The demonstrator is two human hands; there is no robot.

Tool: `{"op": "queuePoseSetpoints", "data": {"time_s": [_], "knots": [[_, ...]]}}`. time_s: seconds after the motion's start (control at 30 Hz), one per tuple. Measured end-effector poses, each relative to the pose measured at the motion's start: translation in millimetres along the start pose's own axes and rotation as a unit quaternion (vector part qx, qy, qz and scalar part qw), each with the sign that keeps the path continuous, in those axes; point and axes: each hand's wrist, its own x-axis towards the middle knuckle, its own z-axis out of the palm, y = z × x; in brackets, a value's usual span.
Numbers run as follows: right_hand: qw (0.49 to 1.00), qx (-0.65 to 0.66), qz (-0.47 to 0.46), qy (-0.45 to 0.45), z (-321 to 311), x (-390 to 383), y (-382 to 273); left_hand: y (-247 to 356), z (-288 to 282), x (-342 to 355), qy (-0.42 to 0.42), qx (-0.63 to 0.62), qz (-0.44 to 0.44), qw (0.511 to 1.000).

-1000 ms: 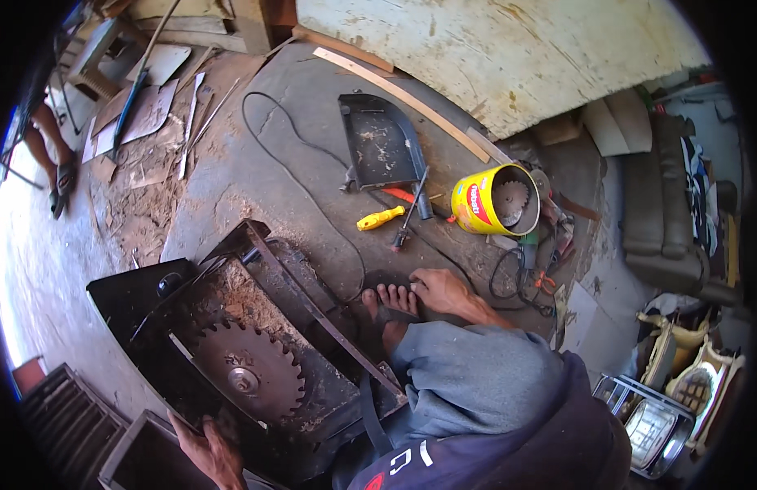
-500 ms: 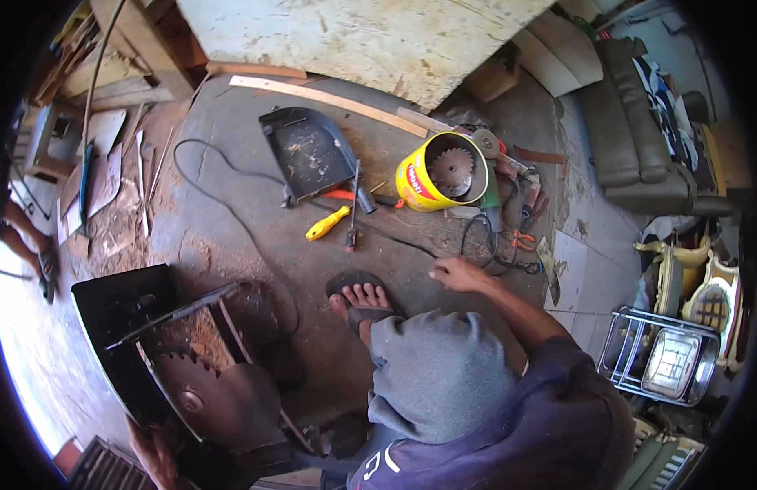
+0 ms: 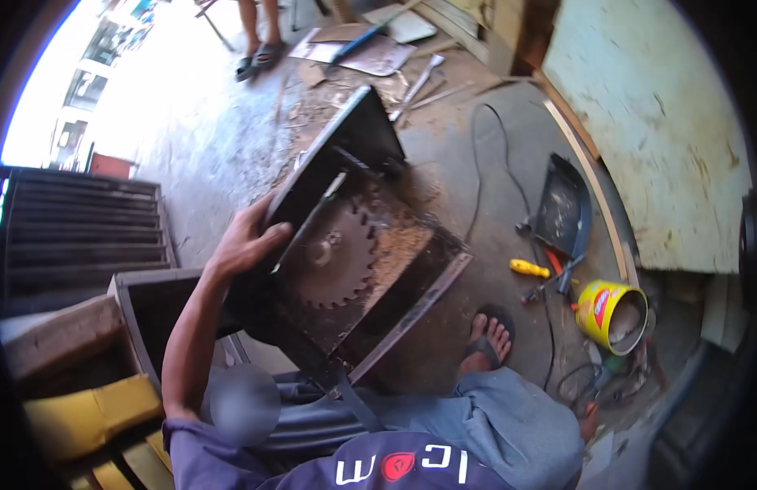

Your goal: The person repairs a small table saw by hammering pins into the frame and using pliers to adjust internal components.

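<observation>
My left hand grips the edge of a black flat panel on a table saw, thumb on the near side and the other fingers hidden behind it. The saw stands tilted, its underside open toward me. A large toothed circular saw blade sits inside the metal frame, with sawdust piled beside it. At the lower right, what appears to be my right hand shows only in a small part past my knee, near the tools on the floor. Its fingers are not clear.
Rightward lie a yellow-handled screwdriver, a black dustpan and a yellow bucket. A power cord loops across the floor. Slatted wooden furniture stands left. Another person's feet are at the top.
My view has swung left, bringing the saw to the middle. My left hand stays on the saw. The right hand, earlier plain beside the cord, is now mostly hidden past my knee.
</observation>
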Motion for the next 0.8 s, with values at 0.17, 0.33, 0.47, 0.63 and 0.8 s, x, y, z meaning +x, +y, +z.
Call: {"op": "queuePoseSetpoints", "data": {"time_s": [0.17, 0.33, 0.47, 0.63, 0.8], "knots": [[0.996, -0.054, -0.070, -0.005, 6.8, -53.2, -58.9, -19.9, -28.4, -25.7, 0.036, -0.036, 0.013, 0.999], [0.975, -0.061, -0.210, 0.029, -28.6, -101.3, -152.6, -26.0, -25.0, -25.1, 0.016, 0.046, 0.034, 0.998], [0.904, -0.039, -0.423, 0.048, -40.7, -213.2, -284.2, -31.4, -20.5, -18.1, 0.031, 0.049, 0.067, 0.996], [0.689, -0.203, -0.693, -0.061, 25.2, -421.0, -410.1, -24.0, -4.3, 0.2, 0.035, 0.069, 0.133, 0.988], [0.302, -0.403, -0.860, 0.081, 141.6, -534.4, -440.3, -40.5, -22.3, -12.7, 0.075, 0.092, 0.142, 0.983]]}}
